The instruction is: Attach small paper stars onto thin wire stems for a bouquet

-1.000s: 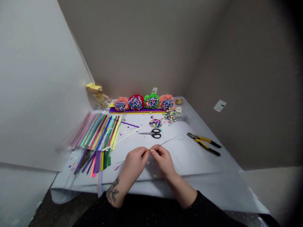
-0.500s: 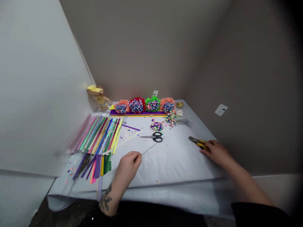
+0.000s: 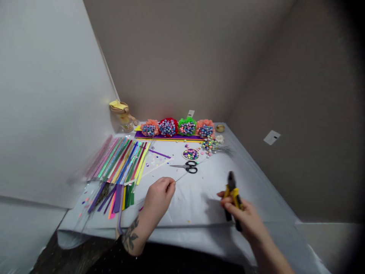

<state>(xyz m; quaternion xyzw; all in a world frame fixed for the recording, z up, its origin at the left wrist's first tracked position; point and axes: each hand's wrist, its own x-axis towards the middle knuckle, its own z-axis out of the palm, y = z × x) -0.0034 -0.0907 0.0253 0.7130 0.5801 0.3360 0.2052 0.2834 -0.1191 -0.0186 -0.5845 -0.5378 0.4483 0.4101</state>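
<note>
We inspected the bench from left to right. Long paper strips (image 3: 121, 160), plain and glittered, lie fanned side by side on the left of the pale sheet (image 3: 211, 190), in pink, green, blue, red and yellow. Shorter strips (image 3: 115, 198) in purple, pink, yellow and green lie nearer us, just below them. A jar (image 3: 124, 120) with a yellow top stands at the back left corner.

The left hand (image 3: 158, 199), tattooed on the forearm (image 3: 130, 236), is closed in a tight pinch on the near end of a thin wire (image 3: 182, 176). The wire rises up and to the right toward the scissors (image 3: 188, 166), which lie flat with black handles. We cannot tell whether its far end touches them.

Four tissue poms (image 3: 177, 127) studded with paper stars sit in a row along the back on purple card (image 3: 168, 136). A round dish of stars (image 3: 190, 154) lies in front of them, and a heap of star-tipped wires (image 3: 210, 145) lies to its right.

The right hand (image 3: 245, 219) is raised off the sheet, closed around the yellow handles of the pliers (image 3: 234, 198), which stand nose up.
</note>
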